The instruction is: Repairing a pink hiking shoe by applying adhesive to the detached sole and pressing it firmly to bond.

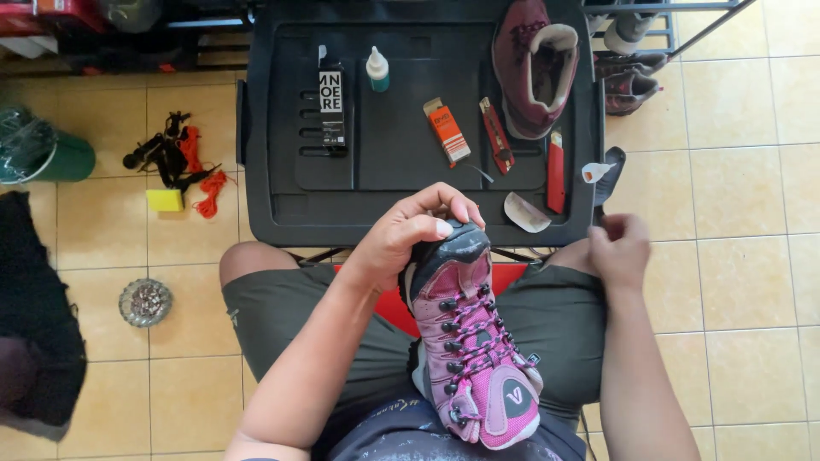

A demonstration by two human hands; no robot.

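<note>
The left hand (408, 232) is clamped over the grey rubber toe cap of a pink hiking shoe (468, 341), thumb across the top of the cap and fingers curled round its far side. The shoe lies along the person's lap between the thighs, toe pointing to 12 o'clock toward the tray edge, tongue and heel toward 6 o'clock, black-and-pink laces crossed through dark eyelets. The right hand (619, 249) rests on the right thigh at 3 o'clock of the shoe, well apart from it, fingers drawn in loosely; whether anything small is pinched in them cannot be told. Directly at 12 o'clock of the shoe stands a black plastic tray (282, 205). On it, from 9 o'clock to 3 o'clock: a black box (332, 102) with white print, a small green-bodied dropper bottle (377, 70), an orange tube box (447, 130), a red folding knife (497, 137), a second maroon shoe (534, 68) lying with its opening up, a red utility cutter (556, 172) and a pale curved scrap (524, 213) near the tray's near edge. On the tiled floor (735, 196) at 9 o'clock of the tray lie a yellow sponge (164, 200), orange cord (212, 189) and a glass ashtray (145, 302).
</note>
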